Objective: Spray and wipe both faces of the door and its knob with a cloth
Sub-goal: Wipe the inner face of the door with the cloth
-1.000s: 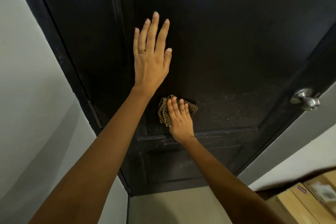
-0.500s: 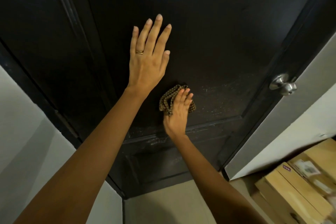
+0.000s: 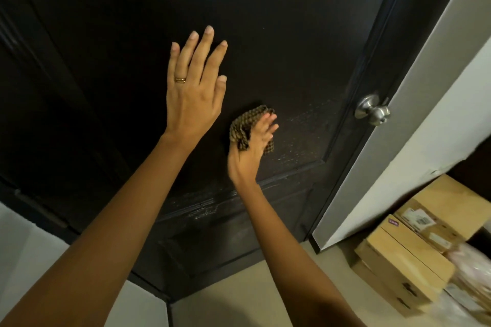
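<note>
Right hand (image 3: 252,148) has just rolled over. A second ago it lay flat on the cloth (image 3: 243,126) with its fingers pointing up; now it is tipped onto its edge and angled toward the latch side. The checked cloth is bunched in its grasp and pressed on the door (image 3: 292,34), low on the upper panel. I read that as the stroke turning rightward, toward the pale spray flecks (image 3: 305,127) that have not been wiped yet.

Left hand (image 3: 195,98) hasn't budged. The palm is flat on the dark face, fingers released and spread, holding nothing and steadying the door.

My view has swung right too, so the knob (image 3: 373,110) now sits well inside the picture, untouched and well apart from the cloth. This face is only partly done, by my judgement, and I can't see the other face at all.

There is bare panel between the cloth and the raised moulding (image 3: 329,151), so I've open room for a sweep. The moulding will catch the cloth, though, and so will the rail below the hand. Past the knob the door's edge meets the white wall (image 3: 425,87), with little slack there. The cardboard boxes (image 3: 398,260) crowd the floor (image 3: 239,295) at lower right, so low strokes on that side look cramped.
</note>
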